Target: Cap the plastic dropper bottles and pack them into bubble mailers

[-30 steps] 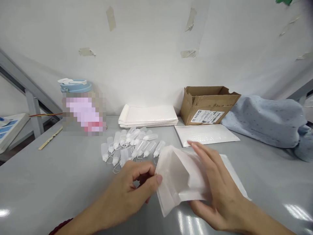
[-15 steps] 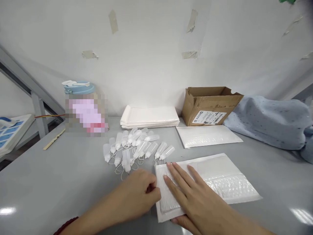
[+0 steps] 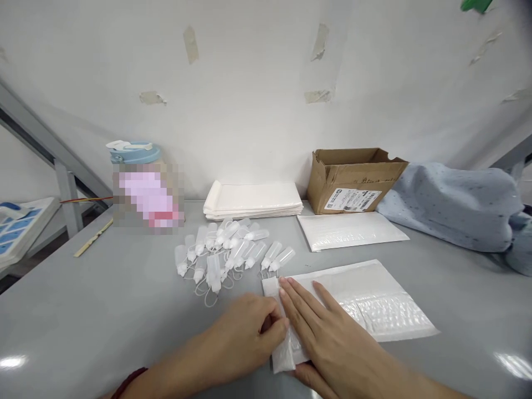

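Observation:
A white bubble mailer [image 3: 393, 305] lies on the grey table in front of me, its left end folded over as a narrow flap [image 3: 284, 357]. My left hand [image 3: 257, 327] is curled, thumb and finger closed at that flap. My right hand [image 3: 328, 332] lies with its fingers stretched across the mailer just right of the fold, pressing it; the thumb is at the near edge. Past my left hand is a loose pile of small clear plastic dropper bottles [image 3: 214, 271] with white caps and thin cord loops. Two of these bottles [image 3: 282, 259] lie close to the mailer's far left corner.
A stack of white mailers [image 3: 253, 199] lies against the wall. Beside it stands an open cardboard box [image 3: 353, 183] with a label, a single mailer [image 3: 353, 231] in front and blue cloth [image 3: 453, 205] to its right. A blue-lidded container [image 3: 137, 152] and a wooden stick [image 3: 93, 238] are at left.
The mailer's left end, flat before, is now folded over to the right. My left hand has moved right with it, while my right hand stays nearly in place.

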`<state>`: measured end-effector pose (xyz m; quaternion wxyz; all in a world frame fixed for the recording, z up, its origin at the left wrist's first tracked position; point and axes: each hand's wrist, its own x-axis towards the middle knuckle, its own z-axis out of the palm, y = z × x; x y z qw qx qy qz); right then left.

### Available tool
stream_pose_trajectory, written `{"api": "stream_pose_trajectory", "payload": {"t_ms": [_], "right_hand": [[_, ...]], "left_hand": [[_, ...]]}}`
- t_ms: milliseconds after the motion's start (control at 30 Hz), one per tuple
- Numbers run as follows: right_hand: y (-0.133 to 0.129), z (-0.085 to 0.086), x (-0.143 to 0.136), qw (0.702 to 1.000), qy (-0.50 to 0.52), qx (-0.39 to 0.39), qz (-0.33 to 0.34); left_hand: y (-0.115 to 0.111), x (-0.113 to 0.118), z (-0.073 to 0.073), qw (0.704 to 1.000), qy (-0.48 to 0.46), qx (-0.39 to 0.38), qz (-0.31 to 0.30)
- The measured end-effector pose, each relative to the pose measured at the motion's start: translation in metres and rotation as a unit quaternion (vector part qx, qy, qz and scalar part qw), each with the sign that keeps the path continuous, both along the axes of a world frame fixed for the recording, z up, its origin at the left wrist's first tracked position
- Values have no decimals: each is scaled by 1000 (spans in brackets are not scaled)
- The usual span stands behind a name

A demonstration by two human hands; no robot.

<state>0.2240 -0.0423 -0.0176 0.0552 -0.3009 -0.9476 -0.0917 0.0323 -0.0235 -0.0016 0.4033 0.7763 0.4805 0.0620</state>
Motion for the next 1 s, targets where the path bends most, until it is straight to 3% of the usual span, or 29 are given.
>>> {"api": "stream_pose_trajectory", "payload": {"t_ms": [233, 300, 367, 500, 667, 800, 1000], "right_hand": [[-5, -2, -7, 999, 8, 34, 9], [-4, -3, -7, 999, -1, 34, 13], [-3, -3, -7, 999, -10, 29, 16], [-3, -3, -8, 1000, -9, 22, 7], [-4, -6, -9, 999, 0, 38, 3], [-3, -12, -9, 997, 14, 76, 7], [-3, -14, -9, 995, 21, 101, 6]], "left_hand": [[-6, -5, 5, 997, 33, 28, -57], [-7, -5, 4, 993, 57, 70, -75], [-6, -5, 1, 981, 71, 159, -89], [-5, -7, -11, 922, 82, 367, -96], [-8, -7, -25, 838, 117, 513, -143], [-15, -3, -28, 787, 150, 573, -172], [-28, -3, -40, 761, 170, 598, -187]]}}
